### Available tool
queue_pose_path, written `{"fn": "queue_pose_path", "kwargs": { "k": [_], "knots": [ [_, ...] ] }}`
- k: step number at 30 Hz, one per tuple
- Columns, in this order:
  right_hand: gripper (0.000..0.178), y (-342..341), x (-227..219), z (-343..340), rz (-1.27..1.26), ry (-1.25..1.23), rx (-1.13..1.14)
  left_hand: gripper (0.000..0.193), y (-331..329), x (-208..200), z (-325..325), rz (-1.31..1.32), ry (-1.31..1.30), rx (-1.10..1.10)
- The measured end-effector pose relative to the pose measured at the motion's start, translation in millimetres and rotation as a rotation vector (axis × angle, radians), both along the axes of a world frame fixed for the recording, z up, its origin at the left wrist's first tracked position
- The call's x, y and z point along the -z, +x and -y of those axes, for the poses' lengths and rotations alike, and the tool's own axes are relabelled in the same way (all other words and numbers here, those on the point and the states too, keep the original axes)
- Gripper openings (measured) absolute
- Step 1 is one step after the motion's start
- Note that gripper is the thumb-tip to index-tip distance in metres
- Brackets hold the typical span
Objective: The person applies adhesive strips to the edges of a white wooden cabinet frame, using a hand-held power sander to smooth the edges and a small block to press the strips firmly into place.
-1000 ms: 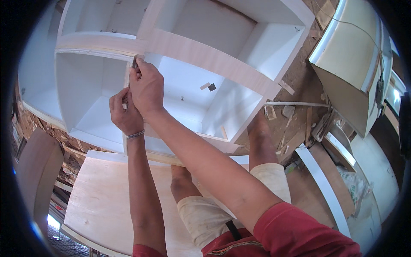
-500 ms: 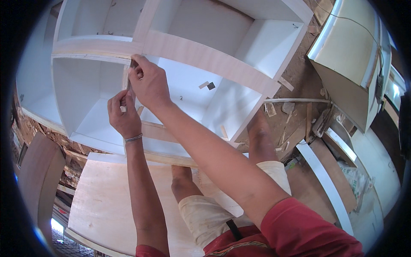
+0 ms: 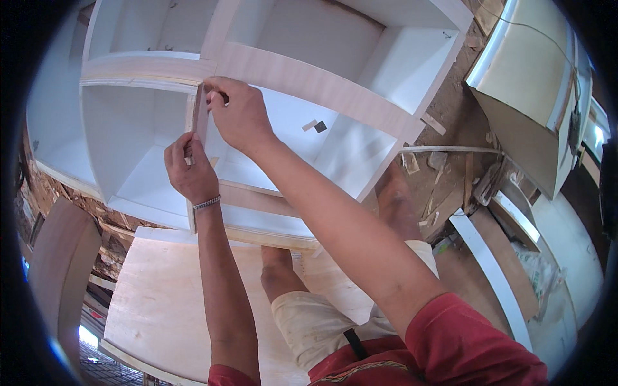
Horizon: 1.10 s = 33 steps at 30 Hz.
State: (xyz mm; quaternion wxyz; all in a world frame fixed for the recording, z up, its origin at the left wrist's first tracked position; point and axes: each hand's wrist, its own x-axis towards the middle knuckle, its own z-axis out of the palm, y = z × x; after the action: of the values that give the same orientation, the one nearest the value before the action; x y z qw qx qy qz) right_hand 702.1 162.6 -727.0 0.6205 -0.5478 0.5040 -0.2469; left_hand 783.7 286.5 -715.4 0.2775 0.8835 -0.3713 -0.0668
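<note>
White laminated cabinet carcass [image 3: 360, 71], lying open-face up on a plywood sheet [image 3: 167, 302]: several open compartments, one holding two small loose chips, one pale and one dark [image 3: 320, 127]. Thin edge-banding strip [image 3: 200, 112], set upright against the front edge of the cabinet's vertical divider. Right hand [image 3: 239, 116] pinches the strip's top end; left hand [image 3: 191, 168], just below, has fingers closed on its lower part.
</note>
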Motion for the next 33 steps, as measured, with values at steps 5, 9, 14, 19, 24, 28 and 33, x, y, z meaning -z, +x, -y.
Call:
{"fn": "queue_pose_path", "kwargs": {
  "k": [5,9,14,19,24,28,33],
  "knots": [
    [0.032,0,-3,2,-0.052,-0.145,-0.085,0.008,-2,-1,2,0.037,0.011,-0.006],
    [0.032,-2,-1,14,-0.126,-0.219,-0.214,0.008,-4,0,5,-0.033,-0.01,-0.027],
    [0.021,1,-4,19,-0.12,-0.043,-0.079,0.011,-4,0,5,-0.048,-0.051,-0.052],
    [0.019,15,-3,3,-0.066,0.125,-0.053,0.016,2,3,1,0.009,-0.078,0.009],
    [0.019,24,7,10,-0.131,0.025,-0.073,0.018,0,7,1,0.029,-0.067,0.021],
    [0.018,27,-1,13,-0.159,0.098,-0.088,0.017,2,12,-2,0.128,-0.086,0.046],
    [0.022,41,-21,-3,-0.176,0.224,0.005,0.015,7,17,-9,0.168,-0.111,0.025]
  ]
}}
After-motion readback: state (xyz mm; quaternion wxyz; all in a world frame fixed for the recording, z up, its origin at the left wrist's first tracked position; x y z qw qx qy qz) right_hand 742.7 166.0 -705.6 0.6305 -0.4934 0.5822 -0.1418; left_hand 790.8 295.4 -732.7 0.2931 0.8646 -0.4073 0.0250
